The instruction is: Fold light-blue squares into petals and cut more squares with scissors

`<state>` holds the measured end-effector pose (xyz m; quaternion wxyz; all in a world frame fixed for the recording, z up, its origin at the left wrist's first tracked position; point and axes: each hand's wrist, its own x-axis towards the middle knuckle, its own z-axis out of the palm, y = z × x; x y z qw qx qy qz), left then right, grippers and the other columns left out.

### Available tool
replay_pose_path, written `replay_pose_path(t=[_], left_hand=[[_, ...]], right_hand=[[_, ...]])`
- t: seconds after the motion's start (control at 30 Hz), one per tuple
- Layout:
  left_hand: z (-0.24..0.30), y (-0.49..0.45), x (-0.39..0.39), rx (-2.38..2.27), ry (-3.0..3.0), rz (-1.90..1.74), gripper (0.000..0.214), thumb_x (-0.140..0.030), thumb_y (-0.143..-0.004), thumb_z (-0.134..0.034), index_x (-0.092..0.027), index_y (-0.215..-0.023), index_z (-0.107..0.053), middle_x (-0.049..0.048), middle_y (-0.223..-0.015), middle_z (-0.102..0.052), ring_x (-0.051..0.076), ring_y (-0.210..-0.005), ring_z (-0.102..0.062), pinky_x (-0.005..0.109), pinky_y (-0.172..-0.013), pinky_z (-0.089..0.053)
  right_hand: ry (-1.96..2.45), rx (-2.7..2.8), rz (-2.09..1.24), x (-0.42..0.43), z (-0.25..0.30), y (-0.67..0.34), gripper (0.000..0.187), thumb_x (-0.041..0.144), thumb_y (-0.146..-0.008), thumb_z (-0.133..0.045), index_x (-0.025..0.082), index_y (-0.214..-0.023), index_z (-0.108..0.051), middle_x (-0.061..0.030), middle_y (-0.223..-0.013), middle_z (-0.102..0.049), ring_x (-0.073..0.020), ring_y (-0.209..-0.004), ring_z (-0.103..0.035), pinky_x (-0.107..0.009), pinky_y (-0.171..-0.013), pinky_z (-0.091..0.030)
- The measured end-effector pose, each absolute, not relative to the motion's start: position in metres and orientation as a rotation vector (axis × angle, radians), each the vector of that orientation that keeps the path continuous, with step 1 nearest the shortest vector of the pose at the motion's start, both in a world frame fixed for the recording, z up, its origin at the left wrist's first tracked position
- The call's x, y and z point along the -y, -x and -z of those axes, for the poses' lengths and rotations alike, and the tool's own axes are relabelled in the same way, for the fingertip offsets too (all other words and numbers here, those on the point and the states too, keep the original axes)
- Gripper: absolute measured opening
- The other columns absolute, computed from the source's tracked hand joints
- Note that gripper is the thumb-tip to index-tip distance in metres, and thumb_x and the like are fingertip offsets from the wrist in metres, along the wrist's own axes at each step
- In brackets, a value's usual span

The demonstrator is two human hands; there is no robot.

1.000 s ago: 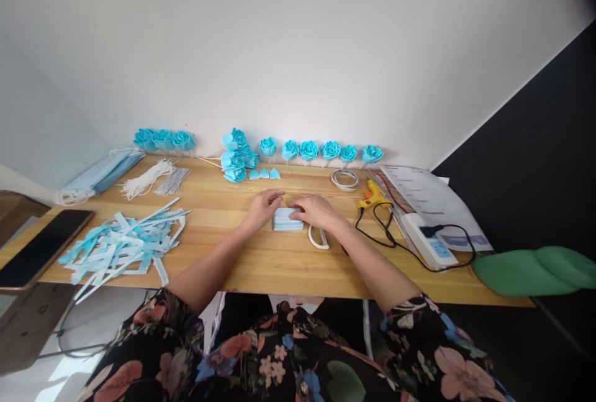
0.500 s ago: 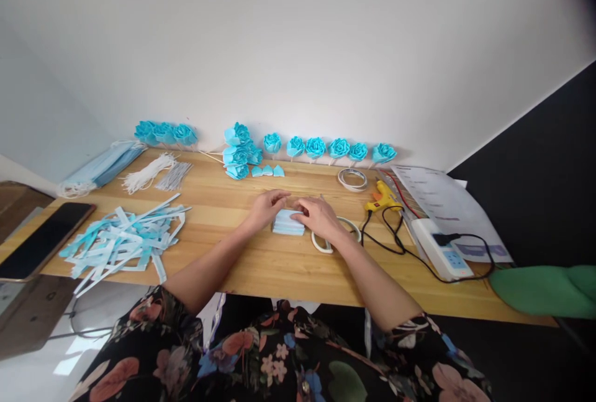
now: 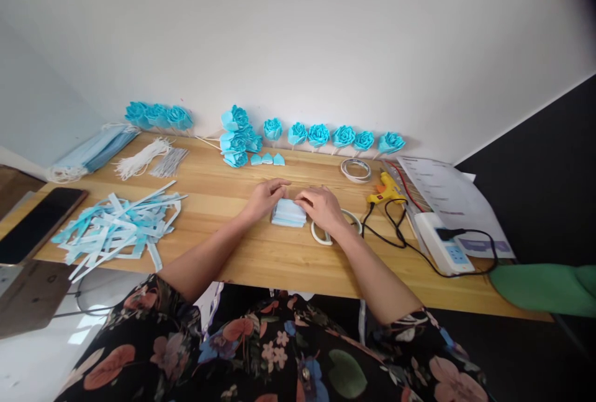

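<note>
A small stack of light blue cut squares (image 3: 288,212) lies on the wooden table (image 3: 261,253). My left hand (image 3: 263,198) rests at the stack's left edge, fingers curled round its far corner. My right hand (image 3: 322,208) pinches the stack's right edge, fingers closed on the top pieces. White-handled scissors (image 3: 326,237) lie under and just right of my right wrist.
Blue paper roses (image 3: 344,137) line the wall. Cut strips (image 3: 116,225) are heaped at left, with a phone (image 3: 37,223), face masks (image 3: 95,148) and white ear loops (image 3: 139,159). At right: tape roll (image 3: 356,170), yellow glue gun (image 3: 386,191), power strip (image 3: 447,246), papers (image 3: 447,197).
Both hands stayed on the blue stack; my right hand shifted slightly off it to its right edge. The view tilted a little, so the table sits higher in frame.
</note>
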<state>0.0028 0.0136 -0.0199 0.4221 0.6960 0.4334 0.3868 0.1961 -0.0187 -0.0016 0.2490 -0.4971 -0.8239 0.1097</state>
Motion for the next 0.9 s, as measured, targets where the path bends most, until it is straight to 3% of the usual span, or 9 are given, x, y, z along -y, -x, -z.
replay_pose_path(t=[0.47, 0.67, 0.9], left_hand=[[0.0159, 0.0016, -0.0159, -1.146, -1.853, -0.938, 0.032, -0.029, -0.082, -0.053, -0.016, -0.105, -0.070, 0.0011, -0.071, -0.067, 0.013, -0.063, -0.058, 0.023, -0.061, -0.045], [0.0170, 0.0034, -0.0167, -1.038, -1.939, -0.852, 0.039, -0.017, -0.077, -0.055, -0.015, -0.114, -0.067, 0.0013, -0.076, -0.067, 0.011, -0.064, -0.057, 0.022, -0.063, -0.045], [0.0218, 0.0036, -0.0194, -0.983, -1.861, -0.870, 0.035, -0.021, -0.079, -0.057, -0.015, -0.111, -0.069, 0.0007, -0.071, -0.065, 0.011, -0.060, -0.056, 0.021, -0.058, -0.045]], right_hand=[[1.363, 2.169, -0.351, 0.0193, 0.0025, -0.1960, 0.011, 0.023, -0.089, -0.059, 0.025, -0.086, -0.069, -0.0002, -0.091, -0.074, -0.0185, -0.087, -0.065, -0.033, -0.087, -0.037], [1.314, 2.160, -0.350, 0.0188, 0.0036, -0.1959, 0.010, 0.024, -0.090, -0.058, 0.024, -0.088, -0.068, -0.0013, -0.088, -0.073, -0.0184, -0.086, -0.063, -0.031, -0.081, -0.040], [1.294, 2.260, -0.274, 0.0173, 0.0057, -0.1956, 0.007, 0.028, -0.086, -0.066, 0.023, -0.091, -0.068, -0.0045, -0.091, -0.069, -0.0214, -0.092, -0.059, -0.033, -0.080, -0.039]])
